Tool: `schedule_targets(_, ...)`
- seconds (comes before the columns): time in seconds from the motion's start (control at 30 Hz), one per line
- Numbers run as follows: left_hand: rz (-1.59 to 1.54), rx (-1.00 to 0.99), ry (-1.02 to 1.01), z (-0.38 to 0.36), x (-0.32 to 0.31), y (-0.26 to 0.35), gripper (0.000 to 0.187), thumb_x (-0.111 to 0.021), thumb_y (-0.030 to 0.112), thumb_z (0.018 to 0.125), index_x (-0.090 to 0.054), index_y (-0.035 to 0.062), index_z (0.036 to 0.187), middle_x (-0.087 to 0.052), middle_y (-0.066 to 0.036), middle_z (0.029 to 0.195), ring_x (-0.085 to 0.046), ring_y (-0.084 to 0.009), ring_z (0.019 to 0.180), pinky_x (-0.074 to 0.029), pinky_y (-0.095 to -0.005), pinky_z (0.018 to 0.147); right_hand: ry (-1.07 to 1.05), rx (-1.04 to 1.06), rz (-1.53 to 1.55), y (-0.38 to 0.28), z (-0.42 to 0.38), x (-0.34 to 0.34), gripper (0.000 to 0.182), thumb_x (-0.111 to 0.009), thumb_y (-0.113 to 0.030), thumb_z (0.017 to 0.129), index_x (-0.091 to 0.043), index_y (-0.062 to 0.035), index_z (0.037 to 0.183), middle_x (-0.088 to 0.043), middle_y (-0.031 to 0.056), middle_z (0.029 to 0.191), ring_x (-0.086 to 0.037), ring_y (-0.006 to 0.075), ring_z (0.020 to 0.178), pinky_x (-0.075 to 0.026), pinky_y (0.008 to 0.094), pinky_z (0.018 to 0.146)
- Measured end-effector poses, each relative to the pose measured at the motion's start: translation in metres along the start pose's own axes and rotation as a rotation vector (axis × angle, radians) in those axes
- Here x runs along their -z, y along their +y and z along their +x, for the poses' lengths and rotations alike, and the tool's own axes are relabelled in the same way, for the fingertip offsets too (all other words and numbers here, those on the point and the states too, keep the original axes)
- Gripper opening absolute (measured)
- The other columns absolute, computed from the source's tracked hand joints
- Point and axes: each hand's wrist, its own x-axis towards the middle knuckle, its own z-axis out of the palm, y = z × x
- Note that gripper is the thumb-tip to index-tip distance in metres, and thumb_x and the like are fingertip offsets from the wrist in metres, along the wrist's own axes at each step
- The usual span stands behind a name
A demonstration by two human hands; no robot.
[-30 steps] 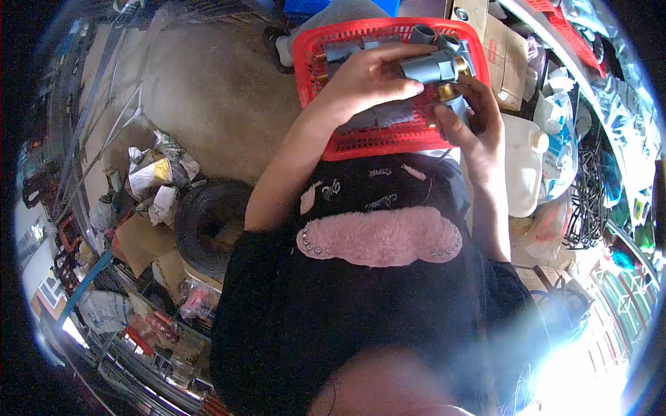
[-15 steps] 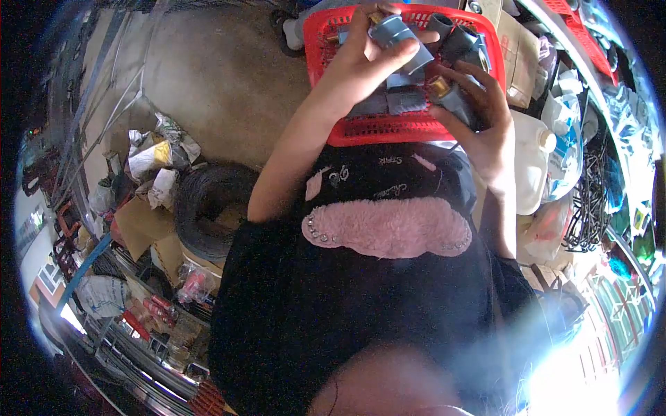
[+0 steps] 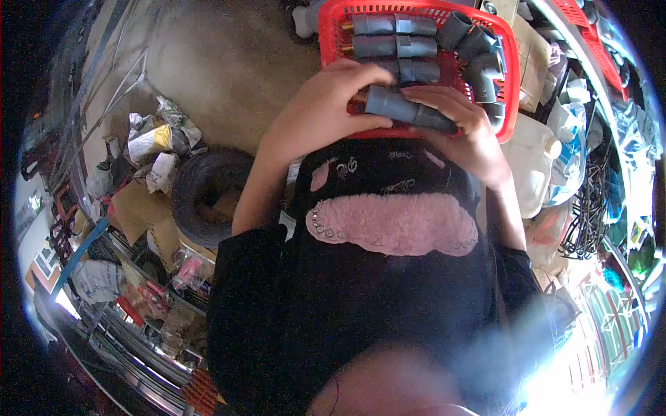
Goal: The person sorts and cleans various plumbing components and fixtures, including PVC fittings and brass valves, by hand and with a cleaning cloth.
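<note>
1. Left hand (image 3: 320, 111) wrapped around the near end of a grey pipe (image 3: 409, 111), fingers curled over its top.
2. Right hand (image 3: 466, 135) closed on the far end of the same pipe, fingers draped over it.
3. Pipe held level, just above the near rim of the red basket (image 3: 510, 83), lying crosswise to the body.
4. Inside the basket, beyond the pipe: rows of grey fittings (image 3: 395, 28) with brass ends, lying side by side.
5. At the basket's right end: a stack of grey elbows (image 3: 479, 52), touching one another.
6. Right of the basket: a white jug (image 3: 531, 163), just beside its corner.
7. Left of the basket: bare concrete floor (image 3: 222, 62).
8. Further left and nearer than the basket: a black wire coil (image 3: 208, 197), with crumpled paper (image 3: 156, 149) beside it.
</note>
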Motion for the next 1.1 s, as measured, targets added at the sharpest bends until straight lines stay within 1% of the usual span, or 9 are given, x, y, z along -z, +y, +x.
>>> schedule_targets(0.07, 0.146, 0.047, -0.059, -0.009, -0.003, 0.004, 0.043, -0.080, 0.017, 0.073, -0.062, 0.0062, 0.110, -0.060, -0.012, 0.103, -0.062, -0.0312, 0.102, -0.050, -0.0395, 0.089, -0.042, 0.117, -0.080, 0.002, 0.005, -0.002, 0.047, -0.073, -0.003, 0.073, -0.062, -0.0043, 0.118, -0.064, 0.0116, 0.116, -0.058, 0.0334, 0.110, -0.046, 0.0415, 0.097)
schedule_targets(0.17, 0.229, 0.042, -0.071, -0.013, -0.010, 0.003, 0.036, -0.076, 0.024, 0.076, -0.064, 0.0050, 0.104, -0.061, -0.011, 0.102, -0.059, -0.0318, 0.100, -0.048, -0.0403, 0.089, -0.148, 0.077, -0.154, 0.008, 0.005, -0.004, 0.043, -0.071, -0.006, 0.076, -0.061, -0.0044, 0.118, -0.064, 0.0123, 0.115, -0.057, 0.0330, 0.111, -0.046, 0.0424, 0.097)
schedule_targets(0.37, 0.301, 0.019, -0.079, -0.013, -0.012, 0.003, 0.032, -0.072, 0.029, 0.079, -0.067, 0.0035, 0.098, -0.061, -0.010, 0.101, -0.056, -0.0298, 0.100, -0.047, -0.0393, 0.090, -0.127, 0.054, -0.160, 0.009, 0.001, -0.011, 0.043, -0.069, -0.007, 0.078, -0.061, -0.0054, 0.120, -0.063, 0.0135, 0.117, -0.054, 0.0336, 0.115, -0.045, 0.0429, 0.097)
schedule_targets(0.47, 0.321, 0.026, -0.074, -0.010, -0.012, 0.006, 0.031, -0.072, 0.030, 0.080, -0.067, 0.0040, 0.097, -0.062, -0.010, 0.101, -0.057, -0.0293, 0.100, -0.047, -0.0392, 0.089, -0.013, 0.089, -0.202, -0.012, 0.000, -0.002, 0.037, -0.069, -0.006, 0.080, -0.063, -0.0052, 0.117, -0.064, 0.0129, 0.114, -0.057, 0.0320, 0.113, -0.047, 0.0420, 0.096)
schedule_targets(0.67, 0.302, -0.079, 0.037, 0.026, -0.003, 0.015, 0.027, -0.071, 0.029, 0.083, -0.067, 0.0064, 0.097, -0.063, -0.008, 0.104, -0.059, -0.0303, 0.100, -0.048, -0.0390, 0.090, 0.658, -0.252, -0.407, -0.009, -0.005, 0.041, 0.026, -0.072, -0.011, 0.084, -0.066, -0.0032, 0.108, -0.066, 0.0135, 0.106, -0.067, 0.0264, 0.094, -0.052, 0.0362, 0.083)
schedule_targets(0.77, 0.298, -0.179, 0.146, 0.065, -0.014, 0.010, 0.025, -0.069, 0.026, 0.084, -0.066, 0.0080, 0.101, -0.063, -0.008, 0.106, -0.060, -0.0306, 0.100, -0.048, -0.0397, 0.091, 0.565, -0.341, -0.443, 0.004, -0.005, 0.047, 0.037, -0.076, -0.019, 0.081, -0.064, -0.0032, 0.113, -0.065, 0.0151, 0.104, -0.065, 0.0280, 0.093, -0.052, 0.0369, 0.082)
schedule_targets(0.93, 0.401, -0.279, 0.265, 0.129, -0.038, -0.007, 0.029, -0.066, 0.023, 0.086, -0.064, 0.0148, 0.113, -0.062, -0.008, 0.108, -0.060, -0.0307, 0.099, -0.049, -0.0409, 0.092, 0.549, -0.206, -0.578, 0.017, 0.005, 0.042, 0.041, -0.075, -0.027, 0.082, -0.064, -0.0043, 0.113, -0.065, 0.0159, 0.105, -0.063, 0.0327, 0.097, -0.049, 0.0407, 0.087)
schedule_targets(1.03, 0.514, -0.362, 0.128, 0.146, -0.047, -0.014, 0.032, -0.066, 0.024, 0.085, -0.065, 0.0206, 0.117, -0.061, -0.008, 0.109, -0.060, -0.0315, 0.098, -0.050, -0.0423, 0.091, 0.579, -0.221, -0.467, 0.024, 0.009, 0.049, 0.038, -0.073, -0.027, 0.084, -0.065, -0.0035, 0.112, -0.066, 0.0163, 0.104, -0.064, 0.0310, 0.097, -0.050, 0.0393, 0.086)
schedule_targets(1.1, 0.538, -0.366, 0.072, 0.152, -0.046, -0.016, 0.032, -0.065, 0.026, 0.086, -0.065, 0.0231, 0.118, -0.064, -0.009, 0.099, -0.061, -0.0331, 0.095, -0.051, -0.0441, 0.086, 0.589, -0.274, -0.338, 0.022, 0.012, 0.052, 0.035, -0.072, -0.026, 0.085, -0.066, -0.0029, 0.111, -0.066, 0.0165, 0.103, -0.065, 0.0298, 0.096, -0.050, 0.0383, 0.085)
